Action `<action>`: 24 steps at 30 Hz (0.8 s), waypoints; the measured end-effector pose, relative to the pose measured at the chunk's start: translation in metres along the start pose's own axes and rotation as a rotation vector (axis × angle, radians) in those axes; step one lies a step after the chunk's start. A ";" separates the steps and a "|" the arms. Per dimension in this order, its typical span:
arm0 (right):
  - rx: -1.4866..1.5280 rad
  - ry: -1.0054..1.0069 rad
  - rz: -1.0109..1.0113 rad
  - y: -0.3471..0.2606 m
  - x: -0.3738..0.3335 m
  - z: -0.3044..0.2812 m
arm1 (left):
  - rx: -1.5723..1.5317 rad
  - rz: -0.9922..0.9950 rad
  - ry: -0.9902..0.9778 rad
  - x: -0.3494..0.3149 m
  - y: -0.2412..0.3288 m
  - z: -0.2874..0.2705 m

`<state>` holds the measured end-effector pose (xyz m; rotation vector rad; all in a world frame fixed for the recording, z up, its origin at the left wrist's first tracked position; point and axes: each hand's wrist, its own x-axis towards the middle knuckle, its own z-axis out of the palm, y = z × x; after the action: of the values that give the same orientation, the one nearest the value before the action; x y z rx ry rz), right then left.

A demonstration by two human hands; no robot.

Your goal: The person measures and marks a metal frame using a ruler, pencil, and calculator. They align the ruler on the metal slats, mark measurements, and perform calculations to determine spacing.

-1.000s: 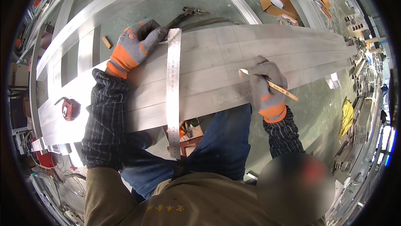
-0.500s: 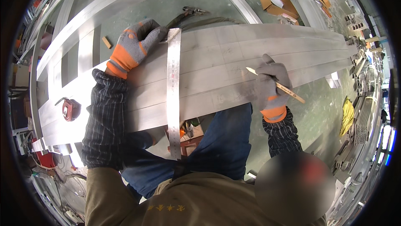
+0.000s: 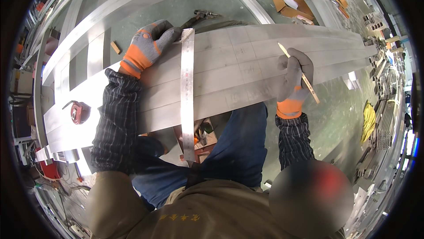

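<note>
Steel rule (image 3: 187, 86) lies crosswise over several long metal bars (image 3: 234, 95) set side by side; its near end juts past their near edge, toward the person's lap.

Left hand (image 3: 153, 46), grey-and-orange glove: just left of the rule's far end and touching it. Fingers bent in, closed with the thumb on that end; grip partly hidden.

Right hand (image 3: 295, 76), matching glove: well to the right of the rule, over the bars. Fingers curled closed around a wooden pencil (image 3: 311, 88), sharpened tip up and away from the person, slanting toward the rule's side. Cannot tell if the tip touches metal.

Thin dark lines cross the bars between rule and right hand. Red tape measure (image 3: 78, 113) on the bars, well left of the rule. Box of tools (image 3: 205, 150) below the rule's near end. Cable with a metal head (image 3: 205, 14) just beyond the far end. Open cardboard box (image 3: 282, 3) beyond the rule, off to its right. Yellow bundle (image 3: 368, 122) far right of it.
</note>
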<state>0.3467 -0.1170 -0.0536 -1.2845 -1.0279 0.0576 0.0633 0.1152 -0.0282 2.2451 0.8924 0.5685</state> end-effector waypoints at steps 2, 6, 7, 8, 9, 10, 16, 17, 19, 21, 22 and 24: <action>0.058 -0.002 -0.001 0.004 0.001 -0.002 | -0.025 -0.021 0.000 0.000 0.000 0.002; 0.173 0.052 0.141 0.010 0.006 -0.005 | -0.035 0.026 0.054 0.002 -0.008 0.003; 0.204 0.070 0.176 0.012 0.007 -0.006 | -0.019 0.032 0.057 0.003 -0.010 0.003; 0.232 0.087 0.212 0.012 0.008 -0.007 | -0.004 0.037 0.059 0.003 -0.010 0.003; 0.237 0.099 0.222 0.012 0.009 -0.005 | -0.034 0.033 0.056 0.003 -0.011 0.003; 0.243 0.112 0.233 0.010 0.009 -0.004 | -0.064 0.028 0.053 0.003 -0.011 0.003; 0.181 0.101 0.219 0.013 0.007 -0.007 | -0.061 -0.015 0.012 0.003 -0.004 0.003; 0.178 0.092 0.205 0.014 0.007 -0.006 | -0.044 -0.027 0.017 0.002 -0.002 0.002; 0.214 0.098 0.209 0.016 0.009 -0.005 | -0.080 -0.040 0.016 0.002 -0.002 0.001; 0.226 0.097 0.221 0.016 0.009 -0.005 | -0.109 -0.040 0.014 0.002 -0.003 0.002; 0.223 0.091 0.227 0.017 0.010 -0.006 | -0.117 -0.032 0.015 0.001 -0.003 0.002; 0.223 0.092 0.236 0.017 0.010 -0.005 | -0.115 -0.026 0.014 0.002 -0.004 0.002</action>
<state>0.3640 -0.1096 -0.0609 -1.1867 -0.7650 0.2835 0.0638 0.1182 -0.0321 2.1260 0.8718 0.6093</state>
